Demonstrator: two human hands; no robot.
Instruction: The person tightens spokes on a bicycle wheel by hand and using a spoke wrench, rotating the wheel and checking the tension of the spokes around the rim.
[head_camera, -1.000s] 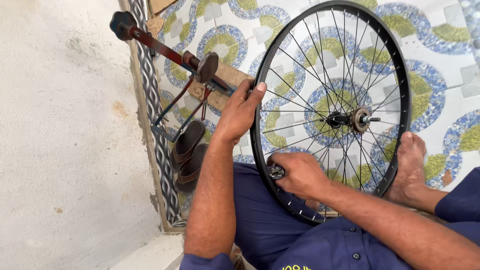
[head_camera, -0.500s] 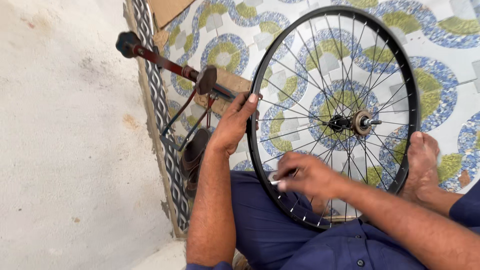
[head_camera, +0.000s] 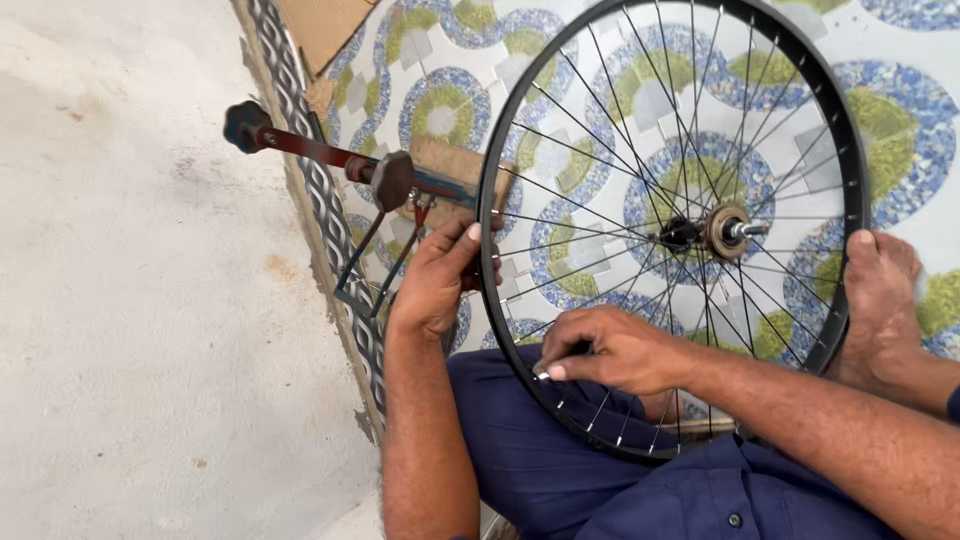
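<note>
A: Left hand (head_camera: 437, 283) is clamping its fingers on the rim of the bicycle wheel (head_camera: 560, 400) — it's standing upright over the person's lap.

B: And the right hand (head_camera: 610, 350) is pinching a small metal tool (head_camera: 541, 372) among the lower spokes (head_camera: 600, 410) — bare foot (head_camera: 882, 300) bracing the far rim.

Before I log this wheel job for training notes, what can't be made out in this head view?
- Small tool in the right hand: the fingers cover all but a pale tip, so its kind is unclear.
- Wheel rim: its top is cut off by the upper edge.
- Left hand grip: the palm side faces away, so contact with the rim is unclear.
- Bare foot at the rim: its toes are hidden behind it.
- Red metal stand: its base lies behind the hand and the wheel.
</note>
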